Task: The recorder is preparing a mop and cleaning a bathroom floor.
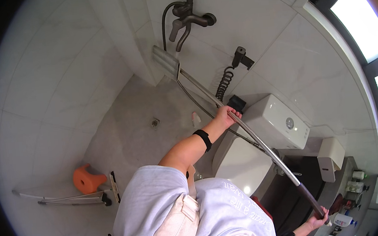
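My left hand [228, 116] grips the middle of a long metal pole of a flat mop [257, 139]. My right hand [318, 219] is closed around the dark grip near the pole's other end, at the lower right. The pole slants up and left to a flat rectangular mop head [166, 62], which is tilted close to the tiled wall below the shower tap [187, 20]. Whether the head touches the wall, I cannot tell. Beneath the pole are a white toilet's closed lid [243, 163] and its cistern [283, 121].
A black sprayer [238, 57] with a coiled hose hangs on the wall. An orange stool [88, 179] and long-handled cleaning tools [114, 187] are at left. A drain [154, 123] and a small pink-and-white object [196, 119] are on the floor. Toiletries [343, 219] crowd the right counter.
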Tool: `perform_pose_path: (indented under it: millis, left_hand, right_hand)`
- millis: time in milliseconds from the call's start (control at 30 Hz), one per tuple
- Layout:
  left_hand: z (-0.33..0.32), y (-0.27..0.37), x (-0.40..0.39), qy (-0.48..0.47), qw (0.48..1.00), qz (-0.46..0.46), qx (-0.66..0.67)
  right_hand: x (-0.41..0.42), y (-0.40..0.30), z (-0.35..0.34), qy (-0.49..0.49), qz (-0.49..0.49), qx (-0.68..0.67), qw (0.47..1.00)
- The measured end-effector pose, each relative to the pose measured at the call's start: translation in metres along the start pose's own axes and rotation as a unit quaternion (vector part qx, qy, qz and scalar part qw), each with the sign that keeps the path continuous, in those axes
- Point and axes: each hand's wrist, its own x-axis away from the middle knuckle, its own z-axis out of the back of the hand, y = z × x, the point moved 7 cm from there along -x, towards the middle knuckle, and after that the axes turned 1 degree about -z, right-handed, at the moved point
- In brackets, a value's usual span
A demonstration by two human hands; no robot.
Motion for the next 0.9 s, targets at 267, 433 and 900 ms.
perform_pose_path:
  millis: [267, 433, 900]
  left_hand:
    - [0.032, -0.052, 0.009, 0.079, 0.994, 0.009, -0.075]
    - [0.028, -0.043, -0.02, 0.058, 0.996, 0.041, -0.059]
    - [0.008, 0.023, 0.003, 0.095, 0.992, -0.01, -0.087]
  right_hand:
    - [0.004, -0.042, 0.099, 0.121, -0.011, 0.137, 0.983]
    - [0.019, -0.028, 0.108, 0.097, -0.036, 0.09, 0.991]
    - [0.035, 0.016, 0.023, 0.04, -0.073, 0.073, 0.994]
